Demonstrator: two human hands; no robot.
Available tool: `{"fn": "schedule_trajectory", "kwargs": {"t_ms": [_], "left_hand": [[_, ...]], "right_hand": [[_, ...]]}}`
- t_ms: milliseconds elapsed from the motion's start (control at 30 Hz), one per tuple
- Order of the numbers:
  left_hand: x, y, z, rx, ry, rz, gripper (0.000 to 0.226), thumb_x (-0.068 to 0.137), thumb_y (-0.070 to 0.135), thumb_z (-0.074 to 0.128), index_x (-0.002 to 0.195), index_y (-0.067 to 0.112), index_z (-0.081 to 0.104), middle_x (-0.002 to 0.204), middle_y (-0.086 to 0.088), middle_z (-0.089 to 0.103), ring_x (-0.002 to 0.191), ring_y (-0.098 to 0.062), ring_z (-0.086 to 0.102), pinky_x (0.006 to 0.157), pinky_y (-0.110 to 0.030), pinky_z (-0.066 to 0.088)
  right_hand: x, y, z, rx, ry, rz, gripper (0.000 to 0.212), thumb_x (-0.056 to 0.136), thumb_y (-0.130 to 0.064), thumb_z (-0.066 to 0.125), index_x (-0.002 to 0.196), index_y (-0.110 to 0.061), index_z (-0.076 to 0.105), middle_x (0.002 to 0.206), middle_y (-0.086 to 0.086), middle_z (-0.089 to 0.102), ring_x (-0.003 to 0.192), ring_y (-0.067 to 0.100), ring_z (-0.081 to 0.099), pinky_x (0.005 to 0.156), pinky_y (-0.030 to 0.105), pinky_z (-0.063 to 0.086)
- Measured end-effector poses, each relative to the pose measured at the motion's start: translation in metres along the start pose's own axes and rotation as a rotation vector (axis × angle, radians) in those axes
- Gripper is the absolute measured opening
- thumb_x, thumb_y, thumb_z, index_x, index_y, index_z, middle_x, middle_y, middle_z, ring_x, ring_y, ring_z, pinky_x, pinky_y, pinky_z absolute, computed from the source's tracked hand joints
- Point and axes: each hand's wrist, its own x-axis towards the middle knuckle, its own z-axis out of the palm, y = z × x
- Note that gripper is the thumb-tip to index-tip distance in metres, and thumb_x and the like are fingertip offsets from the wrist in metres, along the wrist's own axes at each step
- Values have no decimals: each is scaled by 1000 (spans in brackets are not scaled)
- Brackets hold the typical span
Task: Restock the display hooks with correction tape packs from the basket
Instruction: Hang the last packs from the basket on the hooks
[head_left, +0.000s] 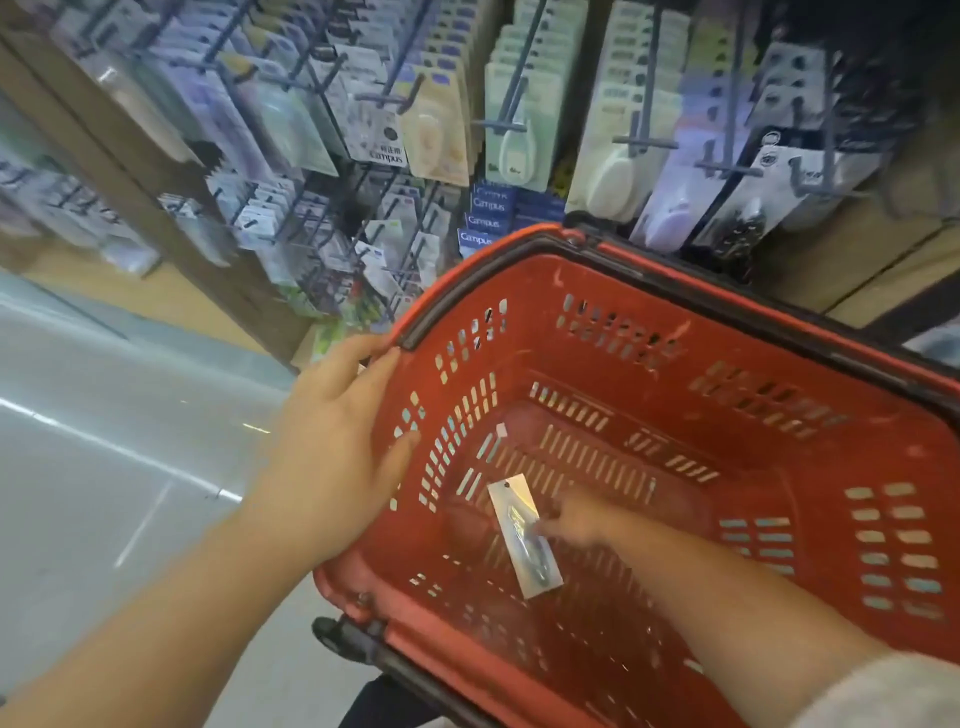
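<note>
- One correction tape pack (524, 540) lies flat on the floor of the red basket (649, 395).
- Its long axis runs from far-left to near-right, and the end with the hang hole points away, toward the display hooks (498, 124).
- The right hand (576, 519) is the nearer one, with its fingertips at the pack's right long edge. Because of blur, I cannot tell if the grip is closed on it or apart.
- The left hand (337, 441) rests with flat fingers on the basket's outer wall.
- I judge the grip should take the pack across its short side.
</note>
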Motion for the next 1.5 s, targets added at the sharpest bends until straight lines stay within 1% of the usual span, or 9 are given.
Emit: {"fn": "schedule_trajectory", "kwargs": {"t_ms": [133,233,500,800,867,1000,1267,1367,1500], "left_hand": [[2,0,1,19,13,28,67,86,21,76,145,-3,54,145,-19,51,128,-31,49,112,-32,33],[3,-1,0,28,-5,-3,68,89,21,77,148,0,51,147,-17,49,129,-28,47,111,-30,33],[1,6,-2,16,2,7,68,90,28,73,148,-1,51,146,-17,48,130,-24,44,111,-19,24],[-2,5,0,52,-40,-12,80,83,41,75,148,0,53,147,-14,46,132,-34,52,114,-44,41],[-2,7,-2,78,-51,-2,81,83,38,84,147,-1,54,147,-15,46,129,-37,57,111,-47,45],[-1,10,-7,93,-93,-22,89,75,36,93,147,2,55,147,-17,49,130,-39,57,109,-50,49],[47,44,-36,278,-98,38,88,80,53,83,151,11,51,144,-12,51,123,-39,60,99,-50,55],[88,86,-62,302,-29,116,91,87,60,73,160,17,40,158,-9,41,136,-35,52,108,-46,48],[145,153,-113,303,205,301,86,79,56,83,148,14,56,144,-12,55,117,-39,66,91,-47,59]], "right_hand": [[21,3,28,78,55,52,58,78,-70,71,101,-18,66,78,-5,59,78,20,65,53,26,38],[26,-1,39,2,164,63,75,62,-81,74,106,-21,67,94,-2,69,85,20,69,62,29,48],[28,-5,47,58,190,71,68,71,-57,87,119,-17,61,122,5,70,101,25,69,81,35,56],[-6,-11,6,355,264,-90,73,93,-38,73,151,-12,36,146,12,53,130,32,55,95,32,44],[-26,-19,-14,450,335,-177,67,93,-34,74,147,-12,41,145,10,54,131,28,54,101,35,45],[-85,-30,-59,536,462,-329,41,99,-35,66,131,-16,47,124,4,61,110,24,60,81,34,44],[-242,-9,-154,716,804,-625,17,103,-39,58,117,-40,50,110,-18,62,91,1,63,72,25,49],[-302,1,-196,791,1037,-752,13,103,-30,59,109,-39,52,96,-25,65,79,-6,63,67,21,51],[-377,0,-255,832,1294,-890,14,95,-38,70,104,-38,60,102,-13,72,88,9,70,71,34,56]]}}
